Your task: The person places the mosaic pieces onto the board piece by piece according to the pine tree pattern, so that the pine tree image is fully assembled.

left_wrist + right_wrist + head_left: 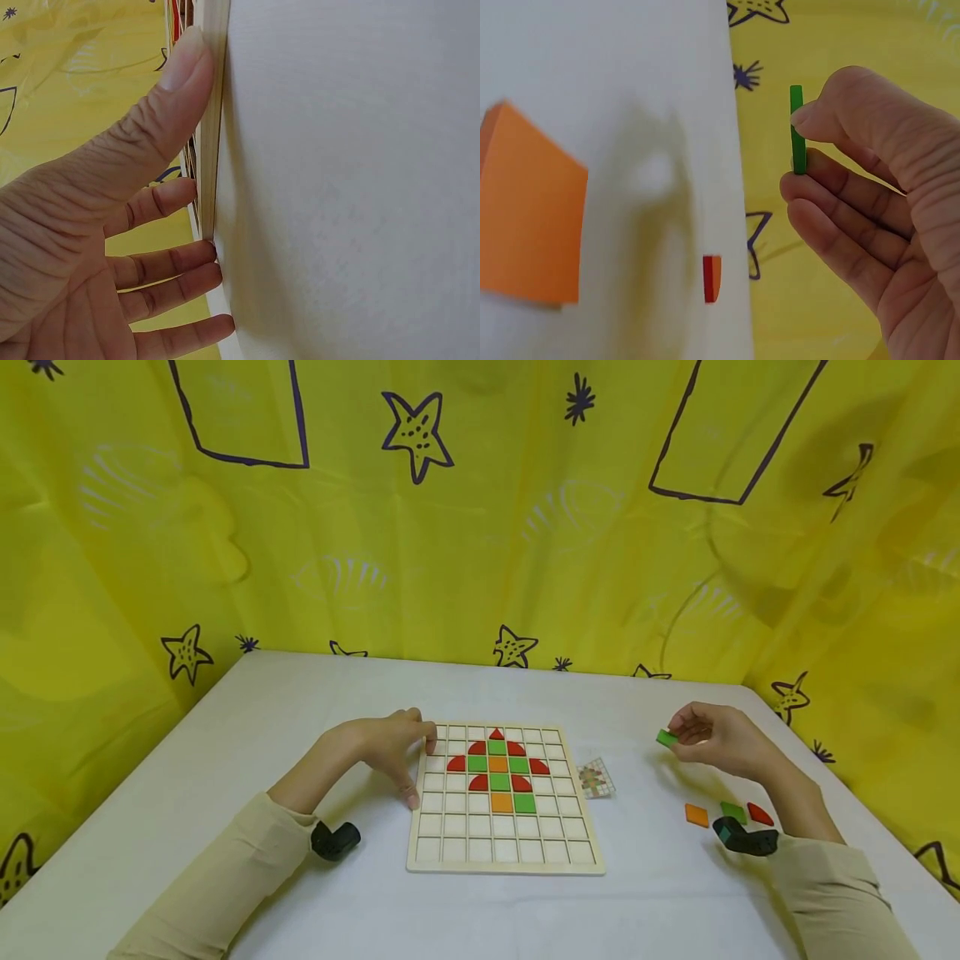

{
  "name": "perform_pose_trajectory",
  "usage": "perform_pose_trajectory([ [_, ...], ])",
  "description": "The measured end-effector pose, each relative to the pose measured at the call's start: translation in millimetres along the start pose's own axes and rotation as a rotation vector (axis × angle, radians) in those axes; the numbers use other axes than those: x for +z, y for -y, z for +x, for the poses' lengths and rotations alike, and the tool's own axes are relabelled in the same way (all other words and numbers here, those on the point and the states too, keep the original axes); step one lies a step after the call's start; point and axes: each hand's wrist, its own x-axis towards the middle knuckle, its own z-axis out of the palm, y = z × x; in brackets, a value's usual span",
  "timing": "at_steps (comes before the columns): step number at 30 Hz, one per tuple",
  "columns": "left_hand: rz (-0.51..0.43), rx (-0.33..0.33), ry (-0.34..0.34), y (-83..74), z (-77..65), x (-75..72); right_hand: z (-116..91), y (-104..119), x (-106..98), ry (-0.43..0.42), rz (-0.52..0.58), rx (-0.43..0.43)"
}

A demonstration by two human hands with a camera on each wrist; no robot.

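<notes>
A light wooden grid board lies on the white table, its cells partly filled with green, orange and red tiles in a symmetrical pattern. My left hand rests at the board's left edge, thumb on the side and fingers spread toward the far corner. In the left wrist view, the thumb lies along the rim and the fingers are extended. Off to the right, my right hand pinches a green square tile above the table. The right wrist view shows that tile edge-on between thumb and fingers.
Below my right hand lie a loose orange tile, a green tile and a red curved piece. A small pattern card sits against the board's right edge. A yellow patterned curtain surrounds the table.
</notes>
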Motion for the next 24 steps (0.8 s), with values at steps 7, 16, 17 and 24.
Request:
perform_pose_trajectory([
  [7,-0.007,-0.001,0.002,0.5,-0.7,-0.2,8,17,7,-0.018,0.023,-0.114],
  [16,-0.016,-0.011,0.001,-0.1,-0.8,-0.6,15,50,17,-0.012,0.023,-0.19],
  [17,-0.016,-0.011,0.001,-0.2,-0.8,-0.6,16,53,18,-0.007,0.024,-0.196],
  [24,-0.014,-0.013,-0.002,-1.2,-1.1,-0.1,20,76,29,0.035,0.042,-0.231],
])
